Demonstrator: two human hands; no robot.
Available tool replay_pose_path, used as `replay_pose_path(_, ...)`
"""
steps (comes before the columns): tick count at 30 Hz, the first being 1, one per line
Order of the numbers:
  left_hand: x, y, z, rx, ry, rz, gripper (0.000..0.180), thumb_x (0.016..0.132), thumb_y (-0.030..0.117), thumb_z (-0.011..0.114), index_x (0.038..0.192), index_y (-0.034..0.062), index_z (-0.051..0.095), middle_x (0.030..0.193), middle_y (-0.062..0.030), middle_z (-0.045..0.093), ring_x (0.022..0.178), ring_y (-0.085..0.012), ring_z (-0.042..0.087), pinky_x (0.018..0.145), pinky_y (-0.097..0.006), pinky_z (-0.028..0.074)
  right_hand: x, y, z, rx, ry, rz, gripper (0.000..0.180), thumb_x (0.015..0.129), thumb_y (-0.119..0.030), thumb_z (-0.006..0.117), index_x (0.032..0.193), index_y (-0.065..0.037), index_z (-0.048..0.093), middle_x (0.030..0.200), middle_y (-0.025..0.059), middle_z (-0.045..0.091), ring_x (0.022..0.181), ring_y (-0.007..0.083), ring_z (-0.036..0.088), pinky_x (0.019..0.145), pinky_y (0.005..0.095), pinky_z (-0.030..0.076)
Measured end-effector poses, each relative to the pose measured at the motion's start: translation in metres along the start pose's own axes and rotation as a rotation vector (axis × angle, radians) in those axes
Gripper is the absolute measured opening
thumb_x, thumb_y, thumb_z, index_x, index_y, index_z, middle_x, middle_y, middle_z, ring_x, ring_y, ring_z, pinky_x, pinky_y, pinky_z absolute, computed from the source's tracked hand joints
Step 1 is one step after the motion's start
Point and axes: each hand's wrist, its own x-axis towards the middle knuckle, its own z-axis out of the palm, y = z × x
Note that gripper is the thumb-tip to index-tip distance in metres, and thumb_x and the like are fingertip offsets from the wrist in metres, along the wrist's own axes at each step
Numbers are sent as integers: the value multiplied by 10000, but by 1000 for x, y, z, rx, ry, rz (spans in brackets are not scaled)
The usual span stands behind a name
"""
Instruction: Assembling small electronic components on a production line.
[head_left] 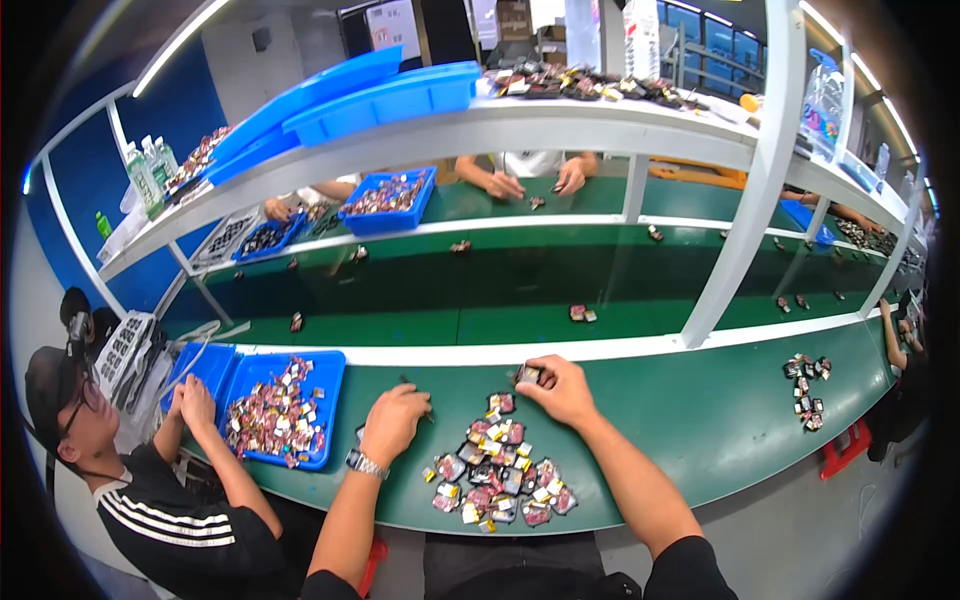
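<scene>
My right hand [562, 392] pinches a small dark electronic module [528, 375] near the far edge of the green bench. To its left, my left hand [397, 420], with a metal watch on the wrist, hovers over the bench top. Its fingers are bent and drawn together, and what they hold, if anything, is too small to make out. Between my forearms lies a loose pile of small modules [500, 475] with black frames, reddish parts and yellow and white tabs.
A blue tray [338, 400] full of similar parts stands left, beside a co-worker [120, 440] with joined hands. Past the white rail [440, 354], a green belt [400, 305] carries scattered modules. A white post [740, 190] supports the overhead shelf. More modules [805, 385] lie right.
</scene>
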Motion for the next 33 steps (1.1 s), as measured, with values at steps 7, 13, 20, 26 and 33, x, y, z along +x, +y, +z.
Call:
replay_pose_path(7, 9, 33, -12, -228, 179, -8, 102, 797, 35, 656, 872, 51, 724, 973, -75, 725, 978, -282, 663, 847, -381, 528, -5, -7, -1, -46, -46, -50, 426, 733, -229, 817, 1070, -3, 690, 953, 94, 649, 688, 165, 580, 679, 287, 507)
replay_pose_path(13, 28, 37, -13, -761, 368, -318, 87, 860, 8, 647, 924, -20, 699, 922, -93, 735, 822, -138, 690, 705, -262, 550, -4, -9, -3, -65, -48, -42, 409, 731, -190, 827, 1072, -7, 694, 948, 69, 646, 685, 116, 557, 677, 251, 499)
replay_pose_path(20, 33, 19, 22, -1012, 337, -482, 138, 887, 13, 624, 1016, -32, 645, 972, -77, 710, 840, -136, 676, 706, -260, 548, -2, -4, -1, -50, -41, -71, 430, 731, -235, 823, 1064, 1, 688, 959, 98, 648, 663, 158, 573, 655, 287, 505)
replay_pose_path(26, 48, 13, 36, -769, 109, -360, 254, 876, 30, 641, 1118, -42, 613, 963, -89, 691, 831, -137, 663, 711, -278, 549, 0, -5, -2, -79, -72, -74, 438, 728, -234, 824, 1074, -3, 686, 958, 96, 650, 695, 166, 580, 676, 294, 508)
replay_pose_path(33, 62, 19, 44, -1083, 187, -345, 288, 891, 29, 636, 1174, -6, 595, 808, -32, 610, 669, -77, 583, 595, -224, 478, -3, -13, 0, -79, -86, -50, 411, 725, -199, 830, 1075, -27, 699, 969, 74, 659, 732, 146, 568, 712, 274, 506)
